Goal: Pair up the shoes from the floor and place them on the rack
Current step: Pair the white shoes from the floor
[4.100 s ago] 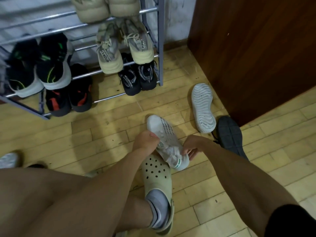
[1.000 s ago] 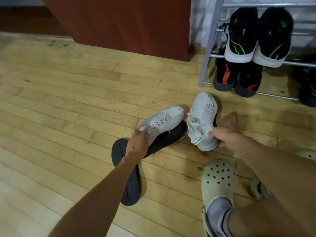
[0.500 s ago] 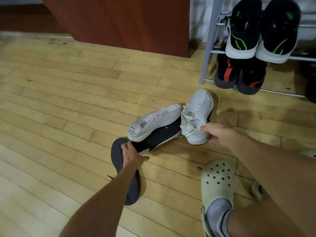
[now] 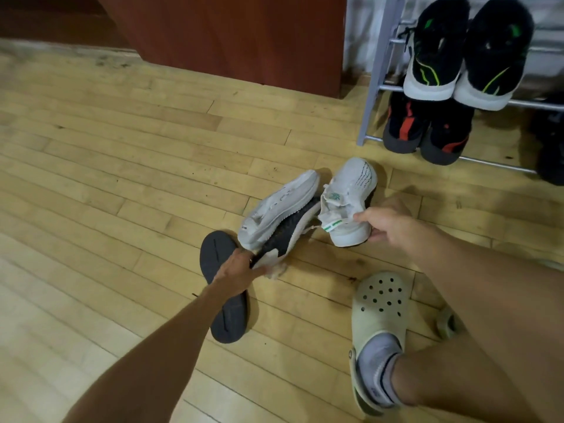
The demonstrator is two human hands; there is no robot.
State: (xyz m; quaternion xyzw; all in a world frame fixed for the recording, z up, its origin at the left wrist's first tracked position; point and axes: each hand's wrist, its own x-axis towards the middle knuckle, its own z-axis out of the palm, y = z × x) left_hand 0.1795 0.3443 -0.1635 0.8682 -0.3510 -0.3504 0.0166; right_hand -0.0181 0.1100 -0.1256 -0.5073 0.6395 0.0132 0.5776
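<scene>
My right hand [image 4: 387, 227] grips the heel of a white sneaker with a green tag [image 4: 351, 196], which stands upright on the floor with its toe toward the shoe rack [image 4: 374, 87]. Left of it, a second white sneaker [image 4: 280, 206] lies on its side on top of a dark knit shoe [image 4: 290, 232]. My left hand [image 4: 241, 270] pinches the pale heel lining of that dark knit shoe. Under my left wrist lies another dark shoe [image 4: 225, 312], sole up.
On the rack, black sneakers with green lines [image 4: 439, 56] sit above black and red shoes [image 4: 406, 123]. A brown wooden panel [image 4: 244, 35] stands behind. My foot in a pale clog [image 4: 380, 306] rests at the lower right. Bare wooden floor stretches to the left.
My left hand let go of the second white sneaker, dropped to the sole-up dark shoe, then closed on the dark knit shoe's heel. My right hand kept its white sneaker.
</scene>
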